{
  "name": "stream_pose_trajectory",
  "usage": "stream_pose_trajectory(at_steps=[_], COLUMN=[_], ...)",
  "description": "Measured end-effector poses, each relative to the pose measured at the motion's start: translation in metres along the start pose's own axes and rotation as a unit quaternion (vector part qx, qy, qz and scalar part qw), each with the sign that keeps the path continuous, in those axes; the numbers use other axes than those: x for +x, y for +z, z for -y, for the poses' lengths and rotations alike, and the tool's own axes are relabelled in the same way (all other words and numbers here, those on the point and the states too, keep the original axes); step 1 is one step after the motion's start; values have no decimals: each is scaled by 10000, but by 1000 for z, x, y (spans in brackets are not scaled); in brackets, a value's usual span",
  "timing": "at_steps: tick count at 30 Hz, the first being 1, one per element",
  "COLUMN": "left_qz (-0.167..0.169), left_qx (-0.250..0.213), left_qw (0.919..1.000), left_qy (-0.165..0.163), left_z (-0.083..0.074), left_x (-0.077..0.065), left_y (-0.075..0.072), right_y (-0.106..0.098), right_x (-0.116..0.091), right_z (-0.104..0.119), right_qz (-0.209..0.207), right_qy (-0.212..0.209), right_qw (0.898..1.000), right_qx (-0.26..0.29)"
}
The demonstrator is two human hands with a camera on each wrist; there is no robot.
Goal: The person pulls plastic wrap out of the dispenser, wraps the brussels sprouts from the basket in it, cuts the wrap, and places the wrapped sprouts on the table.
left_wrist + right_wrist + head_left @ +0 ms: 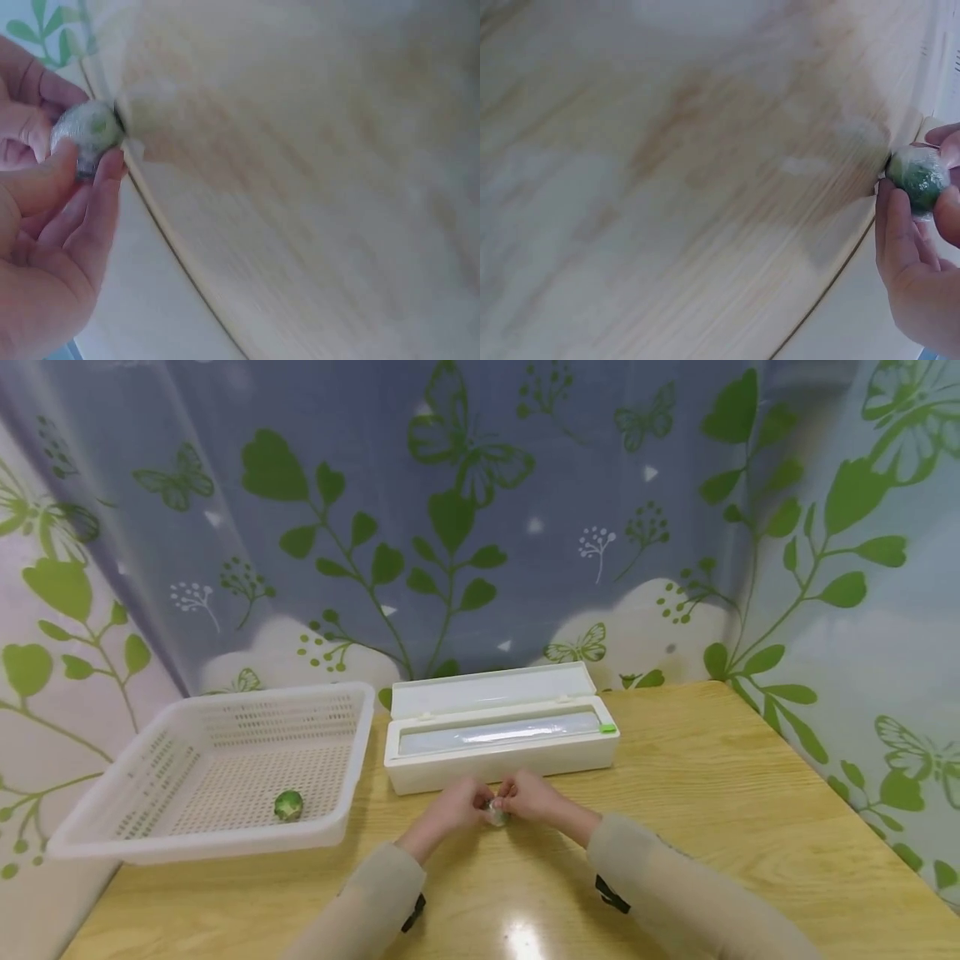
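A small round green vegetable, which looks like a Brussels sprout (496,814), is wrapped in clear cling film and sits between both hands just in front of the white box. With thumb and fingers the left hand (456,803) grips one side of it. From the other side the right hand (531,797) pinches it, fingers bent around the film. In the left wrist view the wrapped sprout (88,136) looks pale and shiny under the film. Deep green shows through in the right wrist view, where the sprout (919,178) lies between the fingertips.
Behind the hands stands a long white cling film box (498,766), its lid (491,692) raised, with a roll (502,732) inside and a green tab at its right end. On the left a white plastic basket (225,837) holds another green sprout (288,806). Patterned curtains border the wooden table (720,827).
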State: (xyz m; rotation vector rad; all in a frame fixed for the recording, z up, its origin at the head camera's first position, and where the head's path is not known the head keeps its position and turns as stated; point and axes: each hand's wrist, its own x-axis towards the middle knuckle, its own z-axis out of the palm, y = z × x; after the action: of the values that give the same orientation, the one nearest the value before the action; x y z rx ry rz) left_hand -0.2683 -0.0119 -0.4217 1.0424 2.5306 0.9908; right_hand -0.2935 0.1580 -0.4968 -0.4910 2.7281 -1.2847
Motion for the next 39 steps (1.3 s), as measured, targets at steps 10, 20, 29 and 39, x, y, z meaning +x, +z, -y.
stream_pose_trajectory(at_steps=[10, 20, 29, 39], left_qz=[-108, -311, -167, -37], left_qx=[359, 81, 12, 76], left_qw=[9985, 9990, 9995, 9996], left_qy=[-404, -297, -276, -257], left_z=[-2, -4, -1, -1], left_x=[-1, -2, -5, -3], left_y=[-2, 1, 1, 4], right_y=[-20, -31, -33, -35], right_x=[-35, -33, -36, -39], right_z=[86, 92, 87, 80], right_qz=[25, 227, 795, 920], right_qy=[-32, -60, -125, -500], right_qw=[9946, 9888, 9967, 9944], right_qx=[-1035, -1476, -143, -136])
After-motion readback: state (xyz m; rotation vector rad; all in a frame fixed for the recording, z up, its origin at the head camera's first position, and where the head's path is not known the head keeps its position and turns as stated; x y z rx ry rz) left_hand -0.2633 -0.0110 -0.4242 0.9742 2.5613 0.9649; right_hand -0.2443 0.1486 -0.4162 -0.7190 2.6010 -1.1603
